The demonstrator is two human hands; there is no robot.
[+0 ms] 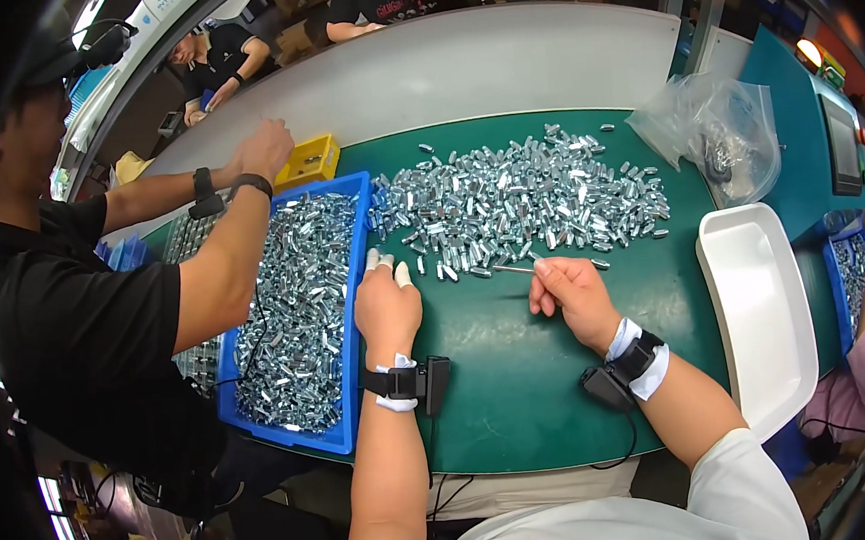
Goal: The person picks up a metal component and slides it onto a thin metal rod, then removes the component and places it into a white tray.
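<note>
My left hand (388,308), with white covers on its fingertips, reaches along the right wall of a blue tray (351,361). Its fingers stretch forward toward the left edge of a loose pile of small shiny metal cylindrical parts (518,199), and nothing shows in them. Closed in a pinch, my right hand (573,295) holds a thin metal rod (515,268), which points left along the pile's near edge. Whether the rod is a pick or one side of tweezers I cannot tell. Similar metal parts fill the blue tray.
At the left, a co-worker's arms (226,254) reach over the tray toward a yellow bin (307,160). An empty-looking white tray (807,344) stands right on the green table (562,401). A clear plastic bag (729,139) lies behind it. A grey partition (498,65) borders the back.
</note>
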